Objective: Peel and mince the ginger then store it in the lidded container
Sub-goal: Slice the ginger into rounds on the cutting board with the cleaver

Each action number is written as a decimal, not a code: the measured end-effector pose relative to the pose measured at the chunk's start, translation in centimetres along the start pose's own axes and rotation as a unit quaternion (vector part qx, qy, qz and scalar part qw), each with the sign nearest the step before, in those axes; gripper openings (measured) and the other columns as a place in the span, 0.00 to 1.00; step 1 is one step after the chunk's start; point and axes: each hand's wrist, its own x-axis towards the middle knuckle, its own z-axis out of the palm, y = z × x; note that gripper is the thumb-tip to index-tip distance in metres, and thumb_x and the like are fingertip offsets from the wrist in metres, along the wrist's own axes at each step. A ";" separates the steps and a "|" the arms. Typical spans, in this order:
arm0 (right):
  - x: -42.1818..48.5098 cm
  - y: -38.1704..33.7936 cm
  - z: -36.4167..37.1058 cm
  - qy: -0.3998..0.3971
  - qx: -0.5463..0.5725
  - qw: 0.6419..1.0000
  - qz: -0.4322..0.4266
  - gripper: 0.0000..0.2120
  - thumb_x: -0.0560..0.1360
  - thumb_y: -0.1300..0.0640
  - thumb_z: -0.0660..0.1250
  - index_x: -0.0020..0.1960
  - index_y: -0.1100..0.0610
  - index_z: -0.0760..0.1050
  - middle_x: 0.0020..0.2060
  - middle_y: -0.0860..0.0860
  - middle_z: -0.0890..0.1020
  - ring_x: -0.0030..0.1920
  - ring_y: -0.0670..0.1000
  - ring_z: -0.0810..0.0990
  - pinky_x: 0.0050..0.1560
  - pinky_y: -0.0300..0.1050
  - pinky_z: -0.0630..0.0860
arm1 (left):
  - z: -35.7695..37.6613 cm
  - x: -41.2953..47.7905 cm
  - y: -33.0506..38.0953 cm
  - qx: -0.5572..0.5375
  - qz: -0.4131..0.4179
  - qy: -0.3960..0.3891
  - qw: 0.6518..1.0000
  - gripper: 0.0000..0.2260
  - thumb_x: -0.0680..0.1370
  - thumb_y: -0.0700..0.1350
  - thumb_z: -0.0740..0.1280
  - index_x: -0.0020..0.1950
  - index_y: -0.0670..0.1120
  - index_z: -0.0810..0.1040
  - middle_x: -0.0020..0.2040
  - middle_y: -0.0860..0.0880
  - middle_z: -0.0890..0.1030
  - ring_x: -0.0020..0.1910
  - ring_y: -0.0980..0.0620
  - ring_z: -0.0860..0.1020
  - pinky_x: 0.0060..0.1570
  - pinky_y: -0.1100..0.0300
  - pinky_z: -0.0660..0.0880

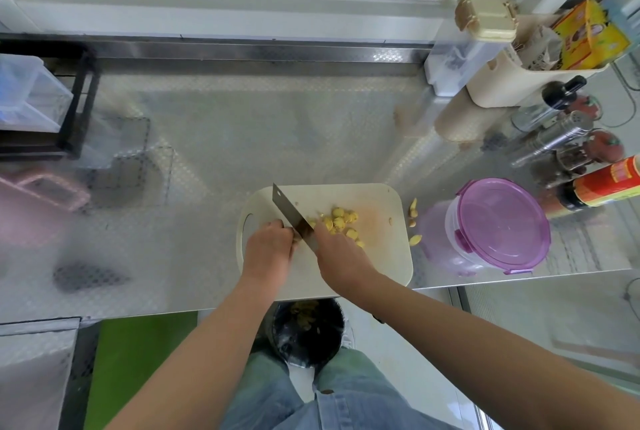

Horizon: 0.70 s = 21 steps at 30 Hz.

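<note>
My left fingers [277, 225] pinch the yellow ginger stub [296, 238] at nine o'clock of the flat steel cleaver [289, 213]; right fingers [323, 234] clamp its handle, blade pointing eleven.

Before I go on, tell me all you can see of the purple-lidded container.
The container is a round tub of clear plastic with a translucent purple lid on and purple clip latches. It stands upright on the steel counter, right of the cutting board and apart from it. No hand touches it.
</note>
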 end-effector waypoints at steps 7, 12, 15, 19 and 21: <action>0.7 -0.4 0.8 0.000 0.001 1.000 0.004 0.14 0.76 0.70 0.55 0.59 0.59 0.61 0.31 0.50 0.66 0.33 0.56 0.69 0.31 0.47 0.62 | 0.3 0.0 0.1 0.036 0.020 -0.004 0.999 0.14 0.52 0.34 0.82 0.31 0.45 0.82 0.28 0.47 0.74 0.26 0.46 0.74 0.20 0.62 0.65; 1.0 -0.3 1.4 0.009 0.004 1.000 0.004 0.13 0.77 0.69 0.55 0.59 0.59 0.61 0.30 0.49 0.64 0.34 0.57 0.69 0.31 0.47 0.62 | 0.1 0.1 0.3 0.053 0.027 -0.007 0.998 0.17 0.48 0.36 0.84 0.28 0.46 0.80 0.27 0.49 0.72 0.24 0.49 0.73 0.20 0.63 0.59; 1.1 -0.4 1.5 0.008 0.004 1.000 0.011 0.13 0.77 0.69 0.55 0.59 0.58 0.61 0.31 0.50 0.66 0.34 0.57 0.69 0.33 0.48 0.64 | 0.2 0.1 0.3 0.062 0.030 0.002 0.998 0.17 0.48 0.37 0.84 0.28 0.46 0.80 0.27 0.49 0.73 0.24 0.49 0.73 0.19 0.63 0.61; 1.4 -0.7 1.7 -0.001 0.008 1.000 0.017 0.10 0.77 0.68 0.56 0.54 0.57 0.60 0.33 0.51 0.68 0.34 0.58 0.71 0.33 0.49 0.66 | 0.5 0.3 0.0 0.073 0.026 -0.001 0.997 0.15 0.51 0.36 0.83 0.30 0.46 0.82 0.29 0.48 0.74 0.26 0.49 0.74 0.19 0.61 0.65; 1.4 -0.7 1.3 -0.006 0.004 1.000 0.016 0.10 0.77 0.68 0.56 0.51 0.56 0.59 0.32 0.50 0.67 0.33 0.57 0.70 0.31 0.48 0.63 | 0.7 0.2 -0.1 0.075 0.016 -0.016 0.997 0.10 0.59 0.37 0.81 0.35 0.47 0.84 0.32 0.47 0.76 0.30 0.47 0.76 0.23 0.59 0.68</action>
